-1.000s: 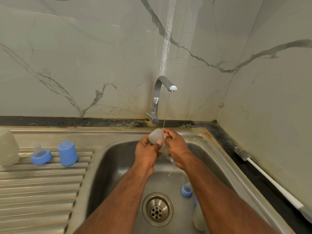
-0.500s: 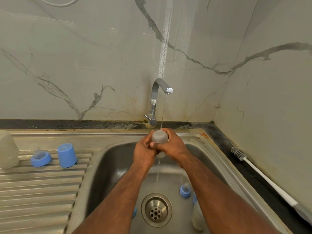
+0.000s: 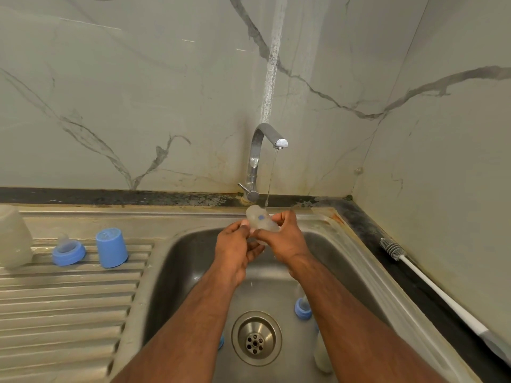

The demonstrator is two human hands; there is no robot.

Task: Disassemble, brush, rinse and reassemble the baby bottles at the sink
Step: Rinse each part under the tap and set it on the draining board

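A clear baby bottle [image 3: 260, 221] with a small blue mark is held tilted over the sink basin [image 3: 190, 261], just left of the thin water stream from the tap [image 3: 265, 150]. My left hand [image 3: 235, 250] grips its lower end from the left. My right hand [image 3: 282, 239] holds its body from the right, fingers curled round it. In the basin lie a blue collar with a teat [image 3: 302, 309], another clear bottle [image 3: 322, 355] partly behind my right forearm, and a blue part [image 3: 221, 341] mostly hidden under my left forearm.
On the ribbed drainboard [image 3: 69, 305] at the left stand a blue cap [image 3: 111, 247], a blue collar with teat [image 3: 67, 251] and an upturned clear bottle [image 3: 13, 236]. A white bottle brush [image 3: 431, 283] lies on the dark counter at the right. The drain [image 3: 255, 338] is below.
The bottle has turned in my hands: its round base faced the camera, now it lies tilted with its side and blue mark showing. Both hands stayed under the tap.
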